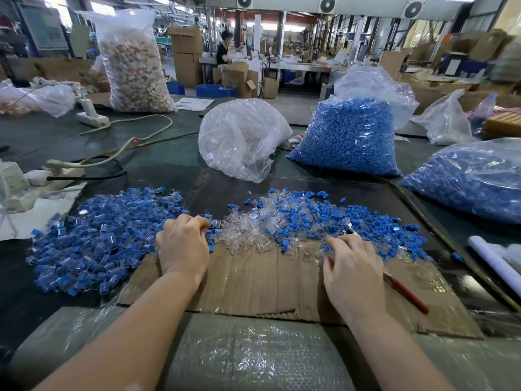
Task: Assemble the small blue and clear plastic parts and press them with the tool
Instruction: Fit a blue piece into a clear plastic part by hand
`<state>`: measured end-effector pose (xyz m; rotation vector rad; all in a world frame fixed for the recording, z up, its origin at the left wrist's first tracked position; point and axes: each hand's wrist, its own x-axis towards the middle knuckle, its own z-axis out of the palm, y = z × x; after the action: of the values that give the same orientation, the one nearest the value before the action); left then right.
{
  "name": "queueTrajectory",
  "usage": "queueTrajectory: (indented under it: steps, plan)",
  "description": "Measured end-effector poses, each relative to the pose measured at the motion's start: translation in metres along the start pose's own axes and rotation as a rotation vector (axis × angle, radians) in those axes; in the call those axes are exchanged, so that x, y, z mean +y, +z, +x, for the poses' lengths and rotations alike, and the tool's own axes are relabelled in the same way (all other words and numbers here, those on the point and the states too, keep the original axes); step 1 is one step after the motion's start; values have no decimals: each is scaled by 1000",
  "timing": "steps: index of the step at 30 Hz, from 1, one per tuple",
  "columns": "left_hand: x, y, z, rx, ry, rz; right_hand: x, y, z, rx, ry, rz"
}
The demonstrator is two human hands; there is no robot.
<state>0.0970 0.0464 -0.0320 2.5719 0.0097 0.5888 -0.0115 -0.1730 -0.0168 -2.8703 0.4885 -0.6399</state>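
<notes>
Loose clear and blue parts (296, 221) lie heaped at the far edge of a cardboard sheet (253, 280). A wider heap of joined blue-and-clear parts (98, 241) spreads to the left. My left hand (183, 246) rests between the two heaps, its curled fingertips pinching a small part at the loose heap's edge. My right hand (352, 266) grips a red-handled tool (406, 293). The tool's metal tip pokes out above the knuckles, and the fingertips touch clear parts.
Behind the heaps stand a bag of clear parts (242, 139) and a bag of blue parts (349, 136), with another blue bag (468, 182) at the right. Power strips and cables (56, 170) lie at the left. Bubble wrap (253, 354) covers the near edge.
</notes>
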Motion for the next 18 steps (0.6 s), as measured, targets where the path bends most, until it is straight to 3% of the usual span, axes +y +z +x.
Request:
queueTrajectory:
  steps: [3,6,11,18]
  plan:
    - [8,2,-3,12,0,9,-5,2,1,20,-18,10]
    - [26,4,-11,4,133,-73,-11,6,1,81,-43,39]
    - [63,19,-31,-180,365,-170,-16,16,-1,142,-91,68]
    - [88,34,-37,-271,312,-3,-12,26,-6,180,-140,126]
